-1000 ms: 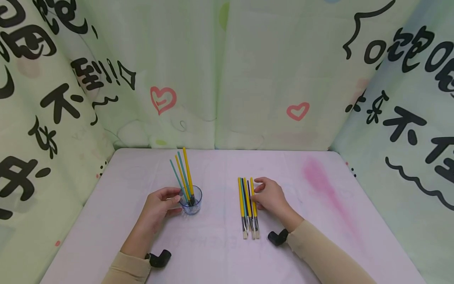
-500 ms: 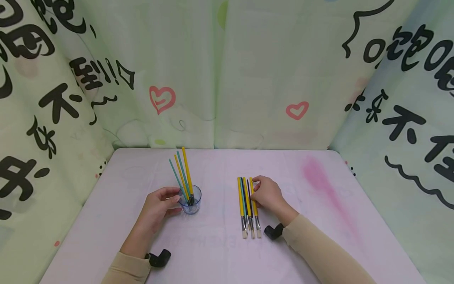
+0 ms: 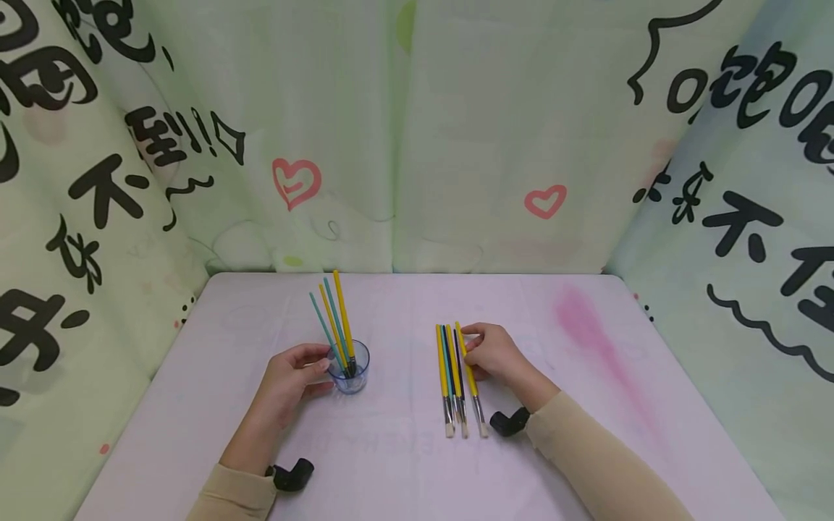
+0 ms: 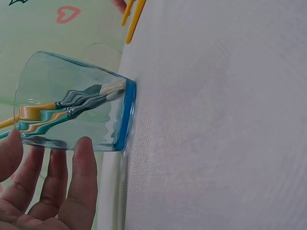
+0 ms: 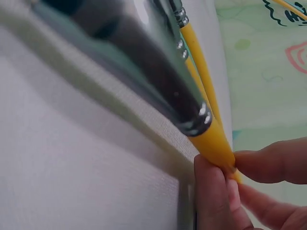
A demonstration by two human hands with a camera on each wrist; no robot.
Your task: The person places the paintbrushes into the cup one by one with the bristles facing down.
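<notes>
On the left of the table, several yellow and teal paintbrushes lean bristle-down in a clear blue-tinted cup (image 3: 357, 383). My left hand (image 3: 296, 376) holds the cup's left side; its thumb reaches the rim and its fingertips meet the wall in the left wrist view. My right hand (image 3: 496, 354) pinches the handle of a yellow paintbrush (image 5: 216, 146), its metal ferrule close before the right wrist camera. This brush (image 3: 472, 380) lies angled, its bristle end apart from a row of paintbrushes (image 3: 449, 369) to its left, whose bristles point toward me.
A pale pink cloth covers the table (image 3: 391, 463), with a darker pink streak at right. Light curtains (image 3: 456, 145) with black characters and red hearts enclose the back and sides. A black wrist camera piece (image 3: 293, 474) juts from the left wrist, another (image 3: 510, 422) from the right.
My right hand has taken hold of the rightmost yellow brush, and its bristle end has swung right, away from the row. My left hand and the cup have stayed put.
</notes>
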